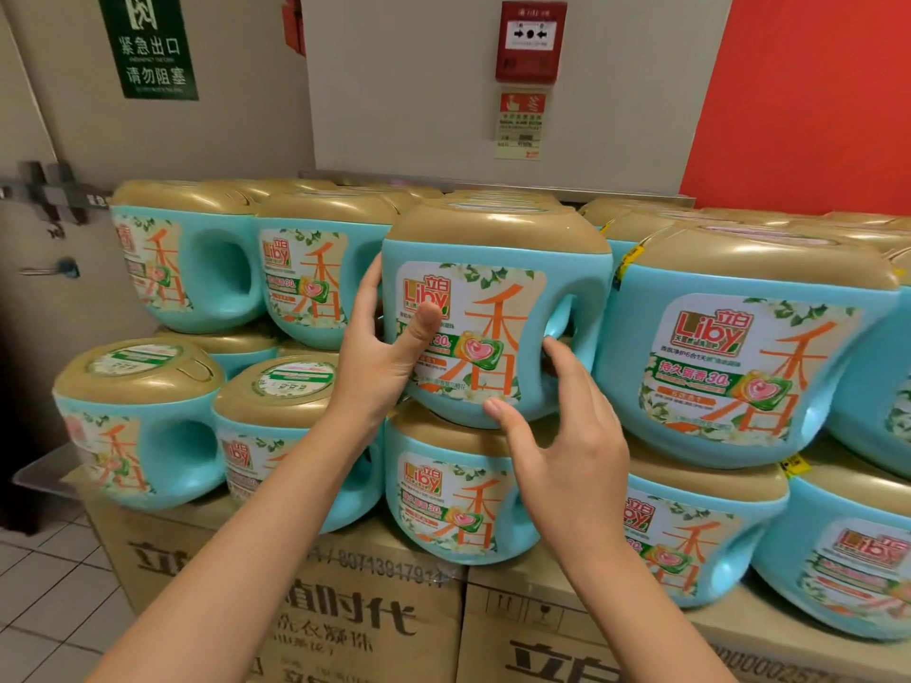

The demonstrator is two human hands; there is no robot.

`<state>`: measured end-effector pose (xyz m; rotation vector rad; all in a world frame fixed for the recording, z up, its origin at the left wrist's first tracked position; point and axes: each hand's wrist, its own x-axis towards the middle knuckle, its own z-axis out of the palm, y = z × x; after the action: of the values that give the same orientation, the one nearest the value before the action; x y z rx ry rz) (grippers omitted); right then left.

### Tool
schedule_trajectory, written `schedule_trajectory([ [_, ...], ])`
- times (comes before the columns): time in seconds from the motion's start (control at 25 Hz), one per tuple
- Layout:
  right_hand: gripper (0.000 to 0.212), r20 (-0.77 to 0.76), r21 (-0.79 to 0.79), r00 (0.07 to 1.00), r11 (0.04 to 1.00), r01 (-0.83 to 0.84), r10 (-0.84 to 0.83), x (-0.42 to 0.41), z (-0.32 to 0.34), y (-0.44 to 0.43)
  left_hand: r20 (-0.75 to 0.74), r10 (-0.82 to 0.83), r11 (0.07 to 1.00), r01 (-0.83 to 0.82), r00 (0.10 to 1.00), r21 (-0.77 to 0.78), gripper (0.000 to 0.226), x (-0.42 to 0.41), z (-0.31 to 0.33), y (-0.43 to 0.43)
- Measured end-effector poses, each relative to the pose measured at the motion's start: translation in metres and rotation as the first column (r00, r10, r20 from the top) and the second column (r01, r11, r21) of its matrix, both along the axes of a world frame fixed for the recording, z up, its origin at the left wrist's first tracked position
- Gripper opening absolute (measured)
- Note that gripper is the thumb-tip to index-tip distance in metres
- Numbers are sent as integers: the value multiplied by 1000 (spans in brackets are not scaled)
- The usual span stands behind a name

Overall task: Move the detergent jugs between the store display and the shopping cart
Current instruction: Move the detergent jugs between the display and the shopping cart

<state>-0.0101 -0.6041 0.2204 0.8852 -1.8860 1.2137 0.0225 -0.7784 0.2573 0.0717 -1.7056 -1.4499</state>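
Detergent jug, a glossy turquoise plastic tub with a rounded gold lid and a handle hole, was in the upper tier of the display, standing forward of its close neighbours. The left hand grasped its left wall, thumb on the paper label. The right hand gripped its lower edge beside the handle. Five jugs fronted each of two tiers, on brown cardboard cartons.

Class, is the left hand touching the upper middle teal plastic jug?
Touching. Head view: the left hand presses its thumb on the label of the teal plastic jug with a gold lid, fingers round its left side.
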Motion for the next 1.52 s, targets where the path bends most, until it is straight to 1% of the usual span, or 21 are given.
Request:
schedule_trajectory([
  [0.08,61,33,-15,999,1000,-15,15,-3,0,0,12,50,998,-49,999,-41,120,3,-1,2],
  [0.28,60,61,-30,996,998,-58,60,-1,-3,-1,54,60,998,-58,997,-36,119,12,1,4],
  [0.36,60,96,-16,992,997,-82,83,-1,-2,0,70,64,997,-62,995,-40,111,16,-1,8],
  [0.44,56,124,-12,987,995,-101,102,0,0,3,84,97,995,-94,992,-40,99,21,-3,13],
  [0.52,46,94,-54,990,994,-97,102,5,0,9,80,191,981,-188,978,-47,79,27,-6,18],
  [0.6,36,61,-121,993,988,-93,101,15,-6,19,4,312,949,-312,950,-38,42,36,-14,25],
  [0.64,33,61,-146,991,983,-110,120,20,-11,27,-45,341,939,-342,939,-24,31,43,-20,31],
  [0.68,30,78,-160,986,978,-131,145,25,-18,37,-81,337,941,-339,938,-13,29,49,-28,38],
  [0.72,28,118,-169,978,974,-149,170,30,-27,49,-86,294,955,-295,952,3,30,56,-40,47],
  [0.76,26,183,-183,964,970,-161,194,34,-38,62,-59,221,975,-220,973,32,29,63,-53,57],
  [0.84,19,347,-241,910,959,-147,227,45,-64,93,48,49,990,-55,998,129,23,75,-78,82],
  [0.92,15,506,-271,834,959,-85,217,60,-94,126,176,-88,976,49,980,213,17,86,-103,105],
  [1.0,21,659,-280,726,960,-8,199,81,-125,162,287,-210,955,133,935,266,15,99,-130,133],
  [1.04,22,710,-276,679,961,23,187,93,-139,181,330,-269,940,173,905,294,14,105,-141,148],
  [1.16,23,824,-260,547,956,135,147,134,-169,236,488,-415,898,259,768,355,13,130,-177,193],
  [1.28,20,874,-270,476,911,311,97,177,-188,297,599,-508,859,320,619,399,16,149,-208,238],
  [1.4,18,914,-260,400,859,442,71,230,-206,359,691,-542,834,405,478,374,19,172,-231,294],
  [1.44,18,923,-253,379,846,470,66,248,-209,380,702,-548,829,410,455,380,20,182,-237,316],
  [1.52,21,928,-244,370,832,498,50,278,-207,420,700,-567,819,388,434,423,22,200,-242,361],
])
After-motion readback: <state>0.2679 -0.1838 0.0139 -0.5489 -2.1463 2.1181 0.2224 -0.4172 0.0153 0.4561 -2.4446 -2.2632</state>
